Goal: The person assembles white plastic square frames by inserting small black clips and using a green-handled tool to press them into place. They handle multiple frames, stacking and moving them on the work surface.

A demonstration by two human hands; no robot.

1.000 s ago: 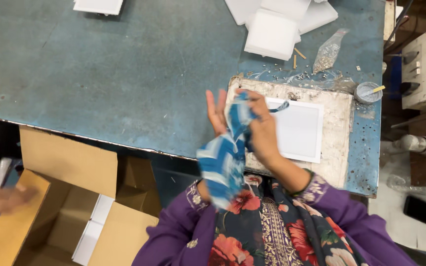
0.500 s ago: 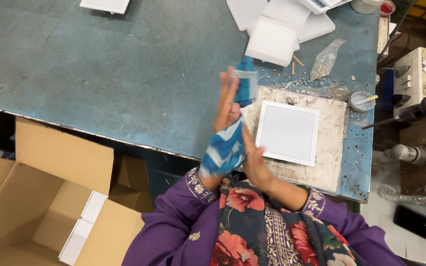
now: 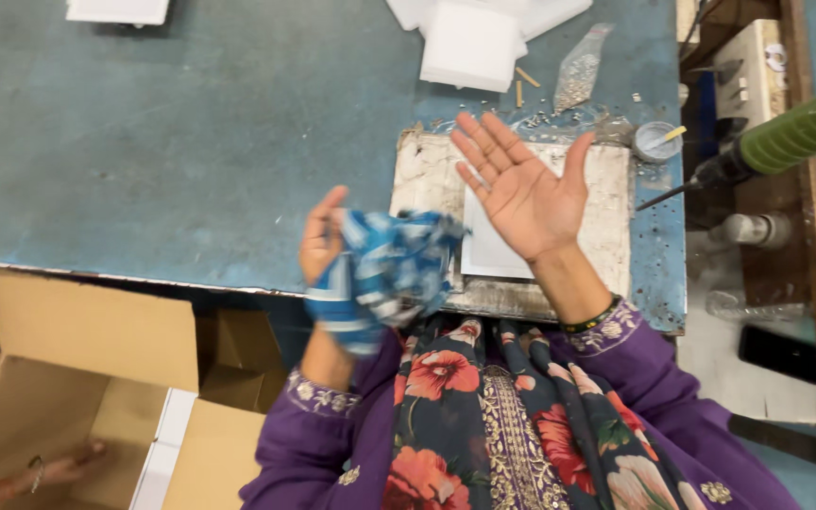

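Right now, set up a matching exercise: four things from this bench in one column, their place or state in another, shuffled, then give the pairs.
Things:
1. left hand
2. right hand
3. white square tile
4. cardboard box

Place or state:
A. lying on the stained board
B. open, palm up, empty
C. below the table edge, flaps open
D. clutching the blue checked cloth

Pairs: 1-D, 2-B, 3-A, 4-C

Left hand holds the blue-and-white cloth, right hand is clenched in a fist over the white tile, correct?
Not quite. The head view shows the right hand open, palm up with fingers spread, not clenched. The rest holds: the left hand holds the blue-and-white cloth, and the right hand is over the white tile.
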